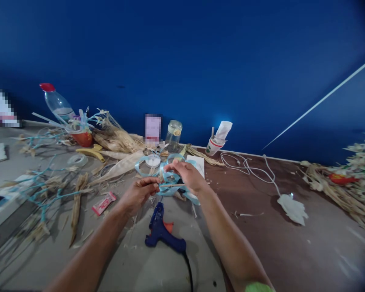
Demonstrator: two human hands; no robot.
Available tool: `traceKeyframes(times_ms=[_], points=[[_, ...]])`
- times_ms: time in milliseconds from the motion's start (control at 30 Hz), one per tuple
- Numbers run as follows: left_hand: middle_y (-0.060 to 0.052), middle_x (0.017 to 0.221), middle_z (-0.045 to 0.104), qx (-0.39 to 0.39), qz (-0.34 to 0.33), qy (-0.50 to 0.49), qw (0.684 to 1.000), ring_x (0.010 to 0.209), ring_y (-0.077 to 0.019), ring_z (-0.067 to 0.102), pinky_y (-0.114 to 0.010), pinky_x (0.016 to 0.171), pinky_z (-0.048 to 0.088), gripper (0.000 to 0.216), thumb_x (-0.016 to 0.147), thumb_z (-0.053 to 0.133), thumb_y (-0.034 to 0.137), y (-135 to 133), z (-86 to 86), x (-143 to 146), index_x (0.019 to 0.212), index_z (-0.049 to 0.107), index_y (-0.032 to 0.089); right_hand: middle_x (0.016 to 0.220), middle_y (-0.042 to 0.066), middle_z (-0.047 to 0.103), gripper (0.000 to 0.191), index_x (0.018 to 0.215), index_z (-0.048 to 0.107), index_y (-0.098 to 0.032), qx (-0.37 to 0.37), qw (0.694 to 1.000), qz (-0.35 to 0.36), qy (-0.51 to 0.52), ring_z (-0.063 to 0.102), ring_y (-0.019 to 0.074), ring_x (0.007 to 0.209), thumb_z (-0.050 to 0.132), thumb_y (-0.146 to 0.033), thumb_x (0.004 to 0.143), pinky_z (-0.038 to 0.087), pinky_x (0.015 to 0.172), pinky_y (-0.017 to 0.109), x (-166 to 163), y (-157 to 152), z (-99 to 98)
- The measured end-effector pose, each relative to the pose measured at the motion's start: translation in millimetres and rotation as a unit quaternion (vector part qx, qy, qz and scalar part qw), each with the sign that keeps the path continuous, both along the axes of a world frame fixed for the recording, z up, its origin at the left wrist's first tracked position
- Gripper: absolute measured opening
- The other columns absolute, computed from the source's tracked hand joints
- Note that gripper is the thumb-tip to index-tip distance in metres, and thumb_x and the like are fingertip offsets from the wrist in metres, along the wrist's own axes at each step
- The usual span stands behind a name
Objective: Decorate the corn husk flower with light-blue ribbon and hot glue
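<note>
My left hand (141, 190) pinches the end of a thin wooden stick (172, 185) that lies level between both hands. My right hand (185, 173) is closed around light blue ribbon (170, 178), which is looped and tangled about the stick. More ribbon curls back toward a white ribbon spool (153, 160) just behind my hands. A blue glue gun (162, 233) with an orange trigger lies on the table right below my hands, its black cord running toward me.
Dried corn husks (117, 140), blue-wrapped stems (45, 190), a yellow hair clip (91, 152), a tape roll (77, 159) and a red sachet (103, 203) lie left. A plastic bottle (57, 103), glass jar (173, 136), paper cup (214, 145) stand behind; a white cable (249, 166) and husk flowers (343, 178) right.
</note>
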State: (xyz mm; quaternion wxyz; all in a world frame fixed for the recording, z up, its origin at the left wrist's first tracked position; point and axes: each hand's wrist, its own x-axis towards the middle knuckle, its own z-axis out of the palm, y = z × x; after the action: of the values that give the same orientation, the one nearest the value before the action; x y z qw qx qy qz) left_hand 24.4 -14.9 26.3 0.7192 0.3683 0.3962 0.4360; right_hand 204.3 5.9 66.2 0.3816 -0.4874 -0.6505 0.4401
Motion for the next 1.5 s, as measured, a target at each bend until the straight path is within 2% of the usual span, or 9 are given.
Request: traceKeyframes(times_ms=[100,200,333,533,733,867,1033,1200,1500], points=[[-0.001,0.060,0.063,0.008,-0.019,-0.006,1.000,0.058,-0.0089,0.054,-0.021,0.057,0.038,0.020,0.057,0.078,0.024,0.3,-2.2,0.3,0.073,0.071,0.015,0.095,0.006,0.065,0.048,0.107,0.063,-0.015,-0.028,0.996,0.067,0.041,0.057,0.0193,0.091,0.060,-0.051,0.075,0.042,0.082,0.031,-6.7,-6.9,5.1],[0.000,0.062,0.063,0.002,-0.032,-0.010,0.999,0.058,-0.0087,0.053,-0.022,0.062,0.040,0.018,0.056,0.078,0.024,-0.3,-3.4,0.4,0.070,0.071,0.015,0.078,0.001,0.062,0.035,0.095,0.067,-0.016,-0.034,0.995,0.089,0.031,0.055,0.0137,0.074,0.067,-0.040,0.069,0.042,0.071,0.026,-16.3,-11.2,4.7],[-0.002,0.066,0.065,0.000,-0.049,0.006,0.999,0.059,-0.0093,0.054,-0.022,0.061,0.040,0.019,0.057,0.078,0.022,-1.2,-3.1,-0.1,0.073,0.071,0.015,0.055,-0.002,0.055,0.020,0.068,0.066,-0.015,-0.072,0.991,0.046,0.107,0.048,0.0101,0.055,0.065,-0.036,0.069,0.039,0.059,0.024,-24.5,-11.8,-0.6],[-0.001,0.069,0.062,0.017,-0.030,-0.022,0.999,0.061,-0.0087,0.054,-0.022,0.061,0.040,0.022,0.062,0.075,0.023,-1.2,0.7,0.4,0.083,0.071,0.015,0.055,-0.003,0.053,0.022,0.066,0.066,-0.016,-0.093,0.965,-0.091,0.230,0.040,0.0076,0.051,0.072,-0.036,0.059,0.032,0.052,0.022,-16.9,-4.2,-0.6],[0.000,0.066,0.058,0.009,-0.028,-0.055,0.998,0.062,-0.0090,0.055,-0.022,0.062,0.042,0.035,0.061,0.076,0.022,-2.9,4.0,4.9,0.095,0.069,0.014,0.053,-0.005,0.050,0.018,0.065,0.066,-0.017,-0.079,0.938,-0.167,0.293,0.035,0.0066,0.049,0.070,-0.033,0.059,0.029,0.050,0.022,-28.7,-3.5,-8.2],[-0.001,0.070,0.062,-0.002,-0.001,-0.057,0.998,0.064,-0.0099,0.057,-0.023,0.065,0.043,0.035,0.059,0.078,0.021,-1.4,-1.8,7.1,0.092,0.069,0.014,0.060,-0.002,0.058,0.016,0.061,0.066,-0.017,-0.115,0.920,-0.175,0.332,0.040,0.0073,0.053,0.071,-0.031,0.055,0.032,0.054,0.023,-43.6,-8.4,-15.2],[-0.001,0.072,0.065,0.014,0.027,-0.048,0.998,0.062,-0.0093,0.057,-0.022,0.062,0.043,0.035,0.058,0.078,0.021,0.6,-6.0,8.9,0.092,0.069,0.016,0.053,-0.004,0.053,0.019,0.061,0.065,-0.017,-0.175,0.897,-0.156,0.375,0.034,0.0054,0.047,0.073,-0.030,0.051,0.025,0.047,0.022,-45.7,-10.5,-16.0],[0.000,0.069,0.064,0.029,0.050,-0.030,0.998,0.061,-0.0095,0.056,-0.022,0.061,0.042,0.036,0.057,0.078,0.022,-0.3,-1.1,10.3,0.091,0.069,0.016,0.049,-0.006,0.048,0.019,0.060,0.063,-0.016,-0.180,0.891,-0.153,0.388,0.030,0.0043,0.044,0.073,-0.029,0.051,0.020,0.044,0.021,-45.2,-11.2,-13.9],[-0.001,0.067,0.065,0.023,0.074,-0.009,0.997,0.060,-0.0100,0.055,-0.023,0.063,0.042,0.027,0.056,0.078,0.024,1.5,-8.1,7.0,0.080,0.071,0.015,0.050,-0.006,0.051,0.019,0.062,0.062,-0.016,-0.182,0.891,-0.140,0.392,0.024,0.0033,0.041,0.072,-0.031,0.053,0.018,0.042,0.021,-50.4,-15.0,-15.6]])
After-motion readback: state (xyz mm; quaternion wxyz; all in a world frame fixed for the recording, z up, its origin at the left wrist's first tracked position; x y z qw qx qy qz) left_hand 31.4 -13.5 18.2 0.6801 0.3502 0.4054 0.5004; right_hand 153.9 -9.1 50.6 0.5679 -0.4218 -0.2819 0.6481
